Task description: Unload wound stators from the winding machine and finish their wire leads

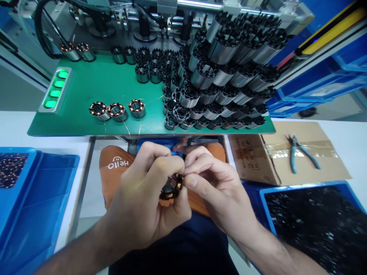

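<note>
My left hand (146,191) is wrapped round a small motor stator (166,195) with copper windings and a black rim, held above my lap. Its open bore faces up toward me, and my fingers hide much of its body. At the stator's right edge, the thumb and fingertips of my right hand (222,187) are pinched together. What they grip is too small to make out. Beyond my hands, three wound stators (116,111) with loose wire ends stand near the front edge of the green mat (71,124).
Stacked unwound stator cores (212,95) fill the mat's right side. Two wound stators (86,51) stand at the back left, near a green-lit button strip (56,91). Cutting pliers (296,152) lie on a cardboard box (318,133). Blue bins (304,186) flank me, one holding black parts.
</note>
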Tool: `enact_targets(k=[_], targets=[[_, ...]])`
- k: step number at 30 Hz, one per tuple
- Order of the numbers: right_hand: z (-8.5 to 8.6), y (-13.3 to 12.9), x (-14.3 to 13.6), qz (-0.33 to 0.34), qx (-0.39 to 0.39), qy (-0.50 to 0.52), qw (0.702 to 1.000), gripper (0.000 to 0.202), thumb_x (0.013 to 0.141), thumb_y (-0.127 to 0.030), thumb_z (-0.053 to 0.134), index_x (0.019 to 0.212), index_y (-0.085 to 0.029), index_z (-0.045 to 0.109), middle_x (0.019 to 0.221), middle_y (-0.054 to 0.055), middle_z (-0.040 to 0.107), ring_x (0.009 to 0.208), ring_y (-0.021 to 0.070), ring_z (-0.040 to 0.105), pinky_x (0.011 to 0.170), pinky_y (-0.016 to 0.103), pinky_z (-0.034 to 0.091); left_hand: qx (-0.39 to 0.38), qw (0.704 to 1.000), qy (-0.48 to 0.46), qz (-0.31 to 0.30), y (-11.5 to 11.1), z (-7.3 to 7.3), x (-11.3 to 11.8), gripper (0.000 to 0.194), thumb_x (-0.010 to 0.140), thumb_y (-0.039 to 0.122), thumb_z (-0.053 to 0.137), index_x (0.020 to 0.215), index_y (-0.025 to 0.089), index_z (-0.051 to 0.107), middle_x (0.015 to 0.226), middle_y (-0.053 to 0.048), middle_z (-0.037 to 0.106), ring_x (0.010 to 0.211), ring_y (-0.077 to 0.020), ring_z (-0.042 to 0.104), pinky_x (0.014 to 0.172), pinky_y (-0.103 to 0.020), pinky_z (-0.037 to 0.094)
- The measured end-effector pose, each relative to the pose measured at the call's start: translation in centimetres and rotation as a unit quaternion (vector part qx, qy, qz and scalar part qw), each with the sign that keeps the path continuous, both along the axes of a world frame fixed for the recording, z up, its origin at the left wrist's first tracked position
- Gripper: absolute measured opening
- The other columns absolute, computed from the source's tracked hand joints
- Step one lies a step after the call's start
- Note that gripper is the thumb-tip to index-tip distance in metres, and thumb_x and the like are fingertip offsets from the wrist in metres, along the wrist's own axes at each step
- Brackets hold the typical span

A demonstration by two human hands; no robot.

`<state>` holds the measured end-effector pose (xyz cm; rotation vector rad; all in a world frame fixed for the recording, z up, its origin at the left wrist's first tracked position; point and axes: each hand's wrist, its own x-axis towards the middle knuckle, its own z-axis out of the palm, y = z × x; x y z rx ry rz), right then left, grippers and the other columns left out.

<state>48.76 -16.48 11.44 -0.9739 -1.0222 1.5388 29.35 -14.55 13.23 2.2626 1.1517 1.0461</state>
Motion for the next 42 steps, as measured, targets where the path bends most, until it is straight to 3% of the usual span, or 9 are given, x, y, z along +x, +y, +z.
enact_targets(k=[9, 15, 16, 19, 21, 24, 29, 36, 42], targets=[[1.4, 1.3, 1.9, 0.008, 0.156, -0.198, 0.968, 0.009, 0.094, -0.024, 0.096, 0.094, -0.029, 0.089, 0.107, 0.003, 0.078, 0.108, 0.0184, 0.074, 0.100, 0.033, 0.062, -0.222, 0.967, -0.116, -0.040, -0.5, -0.2, -0.2, 0.007, 0.103, 0.022, 0.067, 0.104, 0.027, 0.063, 0.094, -0.001, 0.061, 0.081, -0.0174, 0.059, 0.069, -0.027, 0.055], [2.8, 1.5, 4.8, 0.156, 0.241, -0.300, 0.910, 0.006, 0.105, -0.021, 0.080, 0.103, -0.026, 0.081, 0.125, 0.011, 0.087, 0.128, 0.0288, 0.082, 0.107, 0.043, 0.066, -0.748, 0.591, -0.255, -0.164, -0.8, -4.4, -1.6, 0.094, 0.101, 0.099, 0.016, 0.126, 0.023, 0.066, 0.056, 0.004, 0.056, 0.031, -0.0142, 0.029, 0.034, -0.029, 0.034], [2.7, 1.2, 5.0, 0.165, 0.180, -0.290, 0.925, 0.007, 0.108, -0.024, 0.077, 0.101, -0.026, 0.078, 0.118, 0.010, 0.088, 0.128, 0.0285, 0.082, 0.103, 0.041, 0.067, -0.735, 0.616, -0.248, -0.137, -1.4, -5.0, -1.7, 0.096, 0.099, 0.103, 0.019, 0.127, 0.024, 0.064, 0.054, 0.006, 0.055, 0.030, -0.0136, 0.028, 0.033, -0.028, 0.033], [1.7, 0.2, 5.1, 0.181, -0.036, -0.226, 0.957, 0.023, 0.108, -0.040, 0.080, 0.093, -0.024, 0.073, 0.112, 0.009, 0.088, 0.118, 0.0266, 0.084, 0.088, 0.035, 0.068, -0.368, 0.919, -0.141, 0.028, -3.8, -5.6, -1.5, 0.075, 0.092, 0.093, 0.074, 0.125, 0.026, 0.064, 0.071, 0.004, 0.068, 0.049, -0.0169, 0.060, 0.045, -0.027, 0.047], [1.0, -0.4, 5.0, 0.195, -0.142, -0.162, 0.957, 0.029, 0.103, -0.048, 0.085, 0.096, -0.022, 0.075, 0.112, 0.008, 0.087, 0.100, 0.0213, 0.083, 0.080, 0.031, 0.065, -0.058, 0.996, -0.007, 0.067, -5.2, -5.1, -0.9, 0.064, 0.089, 0.072, 0.095, 0.124, 0.026, 0.067, 0.092, -0.003, 0.078, 0.075, -0.0229, 0.079, 0.059, -0.032, 0.061], [0.7, -0.5, 4.9, 0.209, -0.180, -0.121, 0.954, 0.030, 0.103, -0.050, 0.086, 0.099, -0.022, 0.077, 0.107, 0.007, 0.085, 0.094, 0.0185, 0.079, 0.083, 0.031, 0.065, 0.071, 0.996, 0.054, 0.025, -5.7, -3.9, 0.1, 0.033, 0.101, 0.041, 0.091, 0.117, 0.025, 0.068, 0.102, -0.005, 0.083, 0.083, -0.0217, 0.084, 0.068, -0.033, 0.067], [2.3, 0.3, 5.0, 0.191, 0.036, -0.245, 0.950, 0.013, 0.103, -0.032, 0.086, 0.094, -0.025, 0.079, 0.132, 0.011, 0.080, 0.142, 0.0286, 0.070, 0.121, 0.047, 0.057, -0.169, 0.975, -0.141, -0.028, -4.2, -3.4, -0.1, 0.032, 0.101, 0.012, 0.075, 0.126, 0.029, 0.066, 0.124, -0.005, 0.083, 0.109, -0.0214, 0.086, 0.085, -0.027, 0.073], [3.3, 0.3, 5.0, 0.145, 0.108, -0.289, 0.940, 0.015, 0.107, -0.029, 0.080, 0.092, -0.026, 0.079, 0.130, 0.011, 0.083, 0.135, 0.0295, 0.076, 0.111, 0.047, 0.064, -0.151, 0.970, -0.189, 0.001, -3.8, -3.6, 0.7, 0.048, 0.085, 0.027, 0.103, 0.121, 0.028, 0.072, 0.115, -0.003, 0.079, 0.106, -0.0210, 0.080, 0.088, -0.029, 0.069], [3.6, 1.9, 7.5, 0.234, 0.388, -0.341, 0.824, 0.019, 0.097, -0.026, 0.089, 0.107, -0.043, 0.090, 0.121, -0.006, 0.091, 0.110, 0.0207, 0.085, 0.112, 0.040, 0.065, -0.297, 0.942, -0.071, -0.137, -3.2, -1.1, -0.5, 0.018, 0.107, 0.033, 0.070, 0.125, 0.034, 0.073, 0.115, 0.006, 0.084, 0.103, -0.0186, 0.082, 0.096, -0.036, 0.068]])
